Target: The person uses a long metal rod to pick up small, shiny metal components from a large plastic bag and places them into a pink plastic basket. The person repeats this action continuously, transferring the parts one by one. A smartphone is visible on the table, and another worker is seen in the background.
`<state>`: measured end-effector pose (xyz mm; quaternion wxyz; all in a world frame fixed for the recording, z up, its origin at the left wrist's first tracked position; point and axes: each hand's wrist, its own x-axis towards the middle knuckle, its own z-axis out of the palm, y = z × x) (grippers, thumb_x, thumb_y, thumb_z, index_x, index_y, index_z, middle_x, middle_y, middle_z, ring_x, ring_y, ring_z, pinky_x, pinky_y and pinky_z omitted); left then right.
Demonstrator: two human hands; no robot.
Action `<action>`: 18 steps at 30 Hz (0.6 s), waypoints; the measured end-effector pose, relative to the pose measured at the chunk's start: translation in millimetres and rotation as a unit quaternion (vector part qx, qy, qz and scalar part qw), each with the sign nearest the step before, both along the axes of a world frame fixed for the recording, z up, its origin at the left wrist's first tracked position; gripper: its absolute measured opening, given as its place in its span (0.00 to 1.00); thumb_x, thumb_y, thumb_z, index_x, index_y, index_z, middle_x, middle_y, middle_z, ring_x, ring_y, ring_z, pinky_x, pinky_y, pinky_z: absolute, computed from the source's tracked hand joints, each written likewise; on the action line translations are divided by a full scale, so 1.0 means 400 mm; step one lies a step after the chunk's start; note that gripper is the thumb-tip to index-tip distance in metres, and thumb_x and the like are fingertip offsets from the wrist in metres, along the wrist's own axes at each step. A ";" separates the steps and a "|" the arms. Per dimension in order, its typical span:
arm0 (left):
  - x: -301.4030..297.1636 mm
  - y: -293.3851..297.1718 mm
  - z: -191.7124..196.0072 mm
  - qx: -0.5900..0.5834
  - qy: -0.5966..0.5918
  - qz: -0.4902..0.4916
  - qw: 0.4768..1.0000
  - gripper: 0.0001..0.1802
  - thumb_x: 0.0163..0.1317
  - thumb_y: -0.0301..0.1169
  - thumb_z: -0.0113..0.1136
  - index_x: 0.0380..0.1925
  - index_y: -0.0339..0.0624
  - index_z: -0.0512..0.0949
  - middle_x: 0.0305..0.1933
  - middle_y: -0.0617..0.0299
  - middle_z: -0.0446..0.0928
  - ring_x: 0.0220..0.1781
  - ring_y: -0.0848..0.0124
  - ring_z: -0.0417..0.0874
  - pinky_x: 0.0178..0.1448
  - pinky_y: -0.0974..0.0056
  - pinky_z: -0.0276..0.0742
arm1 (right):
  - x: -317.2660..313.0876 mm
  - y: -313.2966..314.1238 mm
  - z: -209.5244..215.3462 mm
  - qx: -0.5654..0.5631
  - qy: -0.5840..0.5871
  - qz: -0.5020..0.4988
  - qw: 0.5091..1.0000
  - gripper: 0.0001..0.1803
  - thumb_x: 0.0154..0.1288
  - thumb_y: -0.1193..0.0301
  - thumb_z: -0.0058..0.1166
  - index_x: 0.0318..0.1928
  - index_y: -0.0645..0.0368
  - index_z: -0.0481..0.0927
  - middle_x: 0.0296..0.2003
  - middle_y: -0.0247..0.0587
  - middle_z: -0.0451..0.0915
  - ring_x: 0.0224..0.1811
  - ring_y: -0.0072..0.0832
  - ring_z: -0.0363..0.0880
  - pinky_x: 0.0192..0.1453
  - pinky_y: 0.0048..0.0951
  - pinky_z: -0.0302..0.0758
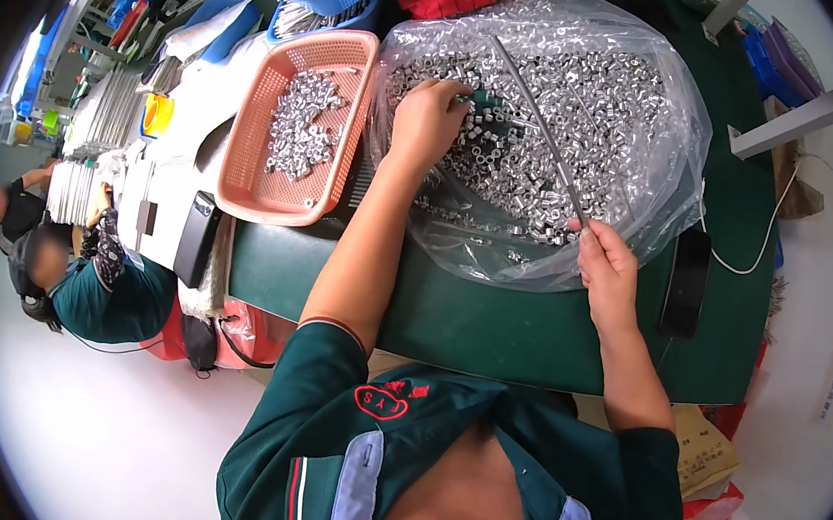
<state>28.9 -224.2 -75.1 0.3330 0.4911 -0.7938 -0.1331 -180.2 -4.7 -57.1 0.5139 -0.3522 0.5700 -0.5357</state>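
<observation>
— Many small metal pieces (301, 124) in a pink basket (288, 192) at left; and rightward?
— Left hand (430, 123), fingers curled in at the left side of a metal pile (617, 109) in a clear bag (681, 165); any piece gripped, impossible to tell.
— And the rod (537, 123)?
— Over the pile, right of the left hand, long axis from far left to near right; near end pinched in the right hand (608, 273), closer than the left.

Dark green short-sleeved shirt (270, 426), pale blue trim (355, 495), red chest embroidery (382, 403)
</observation>
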 end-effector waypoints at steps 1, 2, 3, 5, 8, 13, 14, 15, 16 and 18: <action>-0.009 -0.004 0.000 -0.019 -0.034 0.000 0.999 0.11 0.52 0.32 0.63 0.37 0.45 0.83 0.36 0.54 0.79 0.39 0.56 0.80 0.44 0.58 0.75 | -0.001 0.001 0.002 0.005 0.000 -0.001 1.000 0.12 0.70 0.70 0.48 0.49 0.63 0.79 0.23 0.19 0.63 0.24 0.09 0.56 0.27 0.14 0.55; -0.017 -0.004 0.000 -0.037 -0.068 -0.001 0.997 0.11 0.52 0.32 0.63 0.38 0.46 0.82 0.37 0.53 0.79 0.41 0.55 0.80 0.45 0.56 0.75 | -0.001 0.002 0.004 0.010 0.001 -0.001 1.000 0.12 0.70 0.70 0.48 0.48 0.63 0.79 0.24 0.19 0.63 0.24 0.09 0.57 0.27 0.14 0.55; -0.028 -0.001 0.020 -0.010 -0.099 -0.008 0.995 0.12 0.53 0.33 0.62 0.39 0.48 0.82 0.38 0.52 0.78 0.44 0.53 0.79 0.47 0.53 0.74 | -0.002 0.002 0.006 0.013 0.000 -0.005 1.000 0.12 0.70 0.70 0.48 0.48 0.63 0.79 0.24 0.19 0.63 0.24 0.09 0.57 0.27 0.14 0.55; -0.032 -0.016 0.021 0.009 -0.129 -0.023 0.991 0.11 0.53 0.33 0.61 0.39 0.49 0.82 0.38 0.52 0.78 0.44 0.53 0.79 0.48 0.53 0.74 | -0.001 0.002 0.003 0.000 0.016 0.000 1.000 0.13 0.70 0.70 0.48 0.49 0.63 0.79 0.24 0.19 0.64 0.25 0.09 0.57 0.28 0.14 0.55; -0.042 -0.027 0.028 0.044 -0.172 -0.034 0.984 0.10 0.53 0.32 0.60 0.37 0.49 0.82 0.39 0.51 0.79 0.44 0.52 0.79 0.48 0.53 0.74 | -0.002 0.004 0.003 -0.008 0.031 0.001 0.999 0.13 0.70 0.70 0.48 0.49 0.63 0.79 0.24 0.19 0.64 0.25 0.09 0.57 0.28 0.13 0.55; -0.033 -0.060 0.025 0.043 -0.231 -0.063 0.970 0.09 0.53 0.28 0.56 0.34 0.43 0.81 0.39 0.48 0.79 0.42 0.49 0.79 0.48 0.52 0.74 | -0.002 0.004 0.008 -0.008 0.043 0.000 0.999 0.12 0.70 0.71 0.48 0.48 0.63 0.79 0.25 0.20 0.66 0.26 0.09 0.58 0.29 0.14 0.56; -0.030 -0.061 0.024 0.037 -0.241 -0.061 0.968 0.09 0.53 0.27 0.55 0.34 0.42 0.81 0.39 0.48 0.79 0.42 0.49 0.79 0.47 0.52 0.74 | -0.002 0.004 0.008 -0.008 0.047 -0.004 0.999 0.12 0.70 0.71 0.48 0.48 0.63 0.79 0.25 0.20 0.67 0.26 0.09 0.59 0.29 0.14 0.57; -0.024 -0.060 0.019 0.014 -0.223 -0.053 0.973 0.10 0.52 0.26 0.53 0.34 0.42 0.80 0.38 0.48 0.78 0.42 0.49 0.79 0.47 0.52 0.74 | -0.001 0.003 0.008 -0.009 0.050 -0.006 0.999 0.12 0.70 0.71 0.48 0.48 0.63 0.79 0.25 0.20 0.67 0.26 0.09 0.59 0.29 0.14 0.57; -0.024 -0.057 0.012 0.006 -0.219 -0.047 0.975 0.10 0.52 0.26 0.53 0.34 0.42 0.80 0.38 0.49 0.78 0.42 0.50 0.79 0.47 0.52 0.74 | -0.001 0.002 0.008 -0.011 0.053 -0.005 0.999 0.12 0.70 0.71 0.49 0.48 0.64 0.79 0.25 0.21 0.67 0.26 0.09 0.59 0.29 0.14 0.57; -0.029 -0.042 0.002 -0.009 -0.210 -0.036 0.977 0.10 0.52 0.26 0.54 0.35 0.42 0.80 0.38 0.49 0.77 0.42 0.50 0.79 0.46 0.52 0.75 | -0.004 0.003 0.004 -0.013 0.060 -0.002 0.998 0.12 0.69 0.71 0.49 0.47 0.64 0.79 0.25 0.21 0.68 0.27 0.09 0.60 0.29 0.14 0.58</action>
